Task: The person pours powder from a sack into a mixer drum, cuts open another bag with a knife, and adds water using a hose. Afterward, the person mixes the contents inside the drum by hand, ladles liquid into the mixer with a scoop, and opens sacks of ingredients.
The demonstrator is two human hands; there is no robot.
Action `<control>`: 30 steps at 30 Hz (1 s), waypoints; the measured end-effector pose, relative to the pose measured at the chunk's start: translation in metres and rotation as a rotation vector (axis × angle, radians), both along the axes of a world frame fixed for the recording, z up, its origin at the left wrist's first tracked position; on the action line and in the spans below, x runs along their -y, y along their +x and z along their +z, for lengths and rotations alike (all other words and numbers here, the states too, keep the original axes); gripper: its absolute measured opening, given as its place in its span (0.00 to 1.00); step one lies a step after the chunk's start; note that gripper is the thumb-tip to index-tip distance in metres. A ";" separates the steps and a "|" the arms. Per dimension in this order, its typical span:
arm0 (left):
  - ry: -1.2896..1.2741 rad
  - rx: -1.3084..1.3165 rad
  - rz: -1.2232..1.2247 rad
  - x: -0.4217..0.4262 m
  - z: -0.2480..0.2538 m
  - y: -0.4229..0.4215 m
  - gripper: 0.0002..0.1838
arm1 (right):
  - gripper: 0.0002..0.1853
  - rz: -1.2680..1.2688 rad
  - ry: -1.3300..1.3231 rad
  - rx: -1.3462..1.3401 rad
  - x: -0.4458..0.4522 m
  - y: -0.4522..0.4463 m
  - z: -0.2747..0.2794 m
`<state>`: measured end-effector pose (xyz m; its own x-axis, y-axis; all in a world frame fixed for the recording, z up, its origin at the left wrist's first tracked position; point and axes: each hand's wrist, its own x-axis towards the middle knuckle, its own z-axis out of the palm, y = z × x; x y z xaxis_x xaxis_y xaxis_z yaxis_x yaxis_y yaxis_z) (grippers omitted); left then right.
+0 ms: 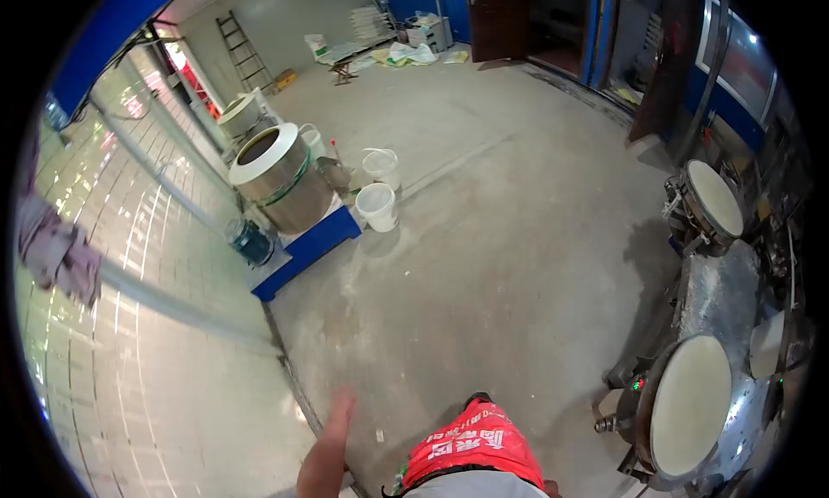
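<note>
My left hand (344, 403) hangs low at my left side, above the concrete floor (484, 265). It is blurred, so its fingers cannot be made out, and no object shows in it. At the bottom edge, only a small bit of skin shows on my right side; my right hand itself is out of sight. A red apron (471, 446) with white lettering covers my front, and the tip of a dark shoe (477, 399) pokes out beyond it.
Ahead on the left, a steel drum machine (285, 187) stands on a blue-edged platform (306, 263), beside a white bucket (377, 206). To my right are round pale-topped machines (691, 405) along a metal bench (718, 295). A ladder (243, 50) leans at the back wall.
</note>
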<state>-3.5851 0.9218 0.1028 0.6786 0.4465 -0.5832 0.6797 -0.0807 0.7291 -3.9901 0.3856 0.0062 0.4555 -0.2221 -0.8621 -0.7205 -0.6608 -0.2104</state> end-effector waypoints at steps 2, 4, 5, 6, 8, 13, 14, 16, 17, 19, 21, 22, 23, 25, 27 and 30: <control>0.000 0.075 -0.119 0.011 0.012 0.103 0.08 | 0.10 0.059 -0.022 -0.024 -0.010 0.052 0.003; -0.015 0.063 -0.192 0.037 0.036 0.171 0.14 | 0.10 0.149 -0.060 -0.041 -0.011 0.111 0.004; -0.054 0.108 -0.174 0.048 0.040 0.200 0.13 | 0.10 0.210 -0.078 -0.037 -0.008 0.144 0.001; -0.091 0.159 -0.157 0.060 0.040 0.229 0.13 | 0.10 0.301 -0.100 -0.019 -0.004 0.178 -0.002; -0.057 0.114 -0.163 0.076 0.022 0.262 0.12 | 0.10 0.553 -0.158 0.069 0.018 0.255 -0.012; -0.175 -0.323 -0.021 0.049 -0.050 0.293 0.05 | 0.07 -0.140 -0.006 0.177 0.088 0.508 -0.002; -0.189 -0.368 0.019 0.047 -0.055 0.305 0.05 | 0.04 -0.893 0.221 0.280 0.102 0.565 0.008; -0.164 -0.415 0.139 0.051 -0.046 0.331 0.08 | 0.07 -0.862 0.206 0.417 0.127 0.683 0.037; -0.169 -0.461 0.179 0.049 -0.054 0.344 0.09 | 0.07 -0.826 0.205 0.467 0.136 0.743 0.061; -0.176 -0.511 0.222 0.053 -0.062 0.386 0.11 | 0.07 -0.785 0.205 0.512 0.153 0.845 0.095; -0.121 -0.584 0.275 0.064 -0.059 0.435 0.12 | 0.07 -0.702 0.166 0.653 0.166 0.925 0.106; -0.143 -0.577 0.281 0.069 -0.059 0.466 0.11 | 0.07 -0.704 0.164 0.649 0.168 0.952 0.107; -0.142 -0.582 0.279 0.076 -0.059 0.502 0.11 | 0.07 -0.716 0.183 0.618 0.170 0.981 0.109; -0.145 -0.517 0.223 0.090 -0.060 0.593 0.11 | 0.08 -0.710 0.201 0.523 0.171 1.041 0.118; -0.179 -0.459 0.114 0.098 -0.045 0.685 0.11 | 0.08 -0.707 0.268 0.400 0.160 1.070 0.133; -0.230 -0.450 -0.200 0.145 0.050 0.825 0.10 | 0.08 -0.664 0.483 0.186 0.146 1.128 0.192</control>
<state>-2.7602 0.7767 0.1530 0.3976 0.1611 -0.9033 0.9166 -0.1134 0.3833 -2.8621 0.2398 0.1980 0.5041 -0.1202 -0.8552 -0.8536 0.0809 -0.5146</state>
